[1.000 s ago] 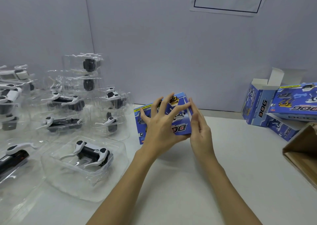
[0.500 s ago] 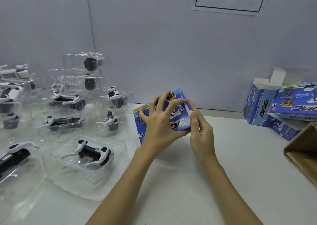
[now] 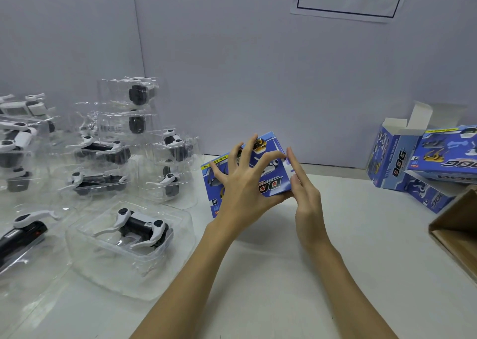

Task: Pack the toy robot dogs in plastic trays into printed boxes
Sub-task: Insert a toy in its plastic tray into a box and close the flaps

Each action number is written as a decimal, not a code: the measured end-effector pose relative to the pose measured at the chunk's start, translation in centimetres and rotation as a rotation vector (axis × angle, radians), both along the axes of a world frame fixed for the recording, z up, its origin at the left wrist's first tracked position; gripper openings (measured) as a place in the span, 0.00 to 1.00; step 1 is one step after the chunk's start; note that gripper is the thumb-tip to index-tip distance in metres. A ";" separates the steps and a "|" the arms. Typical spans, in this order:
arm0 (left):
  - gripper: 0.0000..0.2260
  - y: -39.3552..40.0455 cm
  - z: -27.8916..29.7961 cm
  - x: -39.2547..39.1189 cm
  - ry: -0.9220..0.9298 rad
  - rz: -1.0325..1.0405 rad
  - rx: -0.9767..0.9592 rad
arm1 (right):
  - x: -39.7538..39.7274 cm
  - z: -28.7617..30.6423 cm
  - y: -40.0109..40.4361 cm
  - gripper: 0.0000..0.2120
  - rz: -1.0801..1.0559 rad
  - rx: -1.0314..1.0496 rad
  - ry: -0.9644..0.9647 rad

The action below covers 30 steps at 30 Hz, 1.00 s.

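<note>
On the far left of the table [image 3: 348,235], clear plastic trays [image 3: 103,152] with toy dogs inside are stacked loosely, some leaning. Nearer stands a single tray [image 3: 85,256] holding a black-and-white toy dog [image 3: 142,229]; a stray elbow or sleeve could knock the stack or slide this tray toward the near edge.

In the middle, the left hand [image 3: 245,186] holds a blue printed box [image 3: 273,181] tilted off the table, fingers spread wide across its printed face and thumb under its near edge. That grip looks light to me: with the fingers splayed rather than wrapped, the box could twist or slip if pushed from the side.

The right hand [image 3: 305,196] is at the box's right end, fingers straight and close together, tips touching that end, where a flap seems to be. Whether the flap is fully tucked I cannot tell. A hard or crooked push could crease the flap, or shift the tray inside.

At the far right lie more boxes [image 3: 444,158], one standing open, and the corner of a brown carton [image 3: 456,230]; a finished box set down carelessly could topple them.
</note>
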<state>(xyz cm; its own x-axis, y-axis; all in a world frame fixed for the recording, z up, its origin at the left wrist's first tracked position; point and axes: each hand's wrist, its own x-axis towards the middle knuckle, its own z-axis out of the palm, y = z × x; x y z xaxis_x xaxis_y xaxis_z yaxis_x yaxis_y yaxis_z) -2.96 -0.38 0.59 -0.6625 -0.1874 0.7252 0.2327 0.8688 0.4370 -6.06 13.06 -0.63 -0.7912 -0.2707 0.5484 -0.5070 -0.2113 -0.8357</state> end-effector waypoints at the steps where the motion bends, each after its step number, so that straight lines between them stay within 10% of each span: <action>1: 0.28 0.0 0.0 0.0 -0.002 0.005 -0.006 | -0.1 0.0 0.1 0.23 0.008 0.005 0.003; 30: 0.24 -0.8 0.3 0.6 -0.102 -0.090 -0.078 | -1.0 0.6 1.0 0.17 0.095 -0.009 -0.162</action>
<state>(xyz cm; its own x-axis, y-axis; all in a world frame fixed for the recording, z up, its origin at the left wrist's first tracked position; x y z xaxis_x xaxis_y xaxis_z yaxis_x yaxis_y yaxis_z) -2.41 -1.14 0.93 -0.7450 -0.0701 0.6634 0.2686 0.8788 0.3945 -7.11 14.07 0.01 -0.8401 -0.3445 0.4190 -0.3436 -0.2596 -0.9025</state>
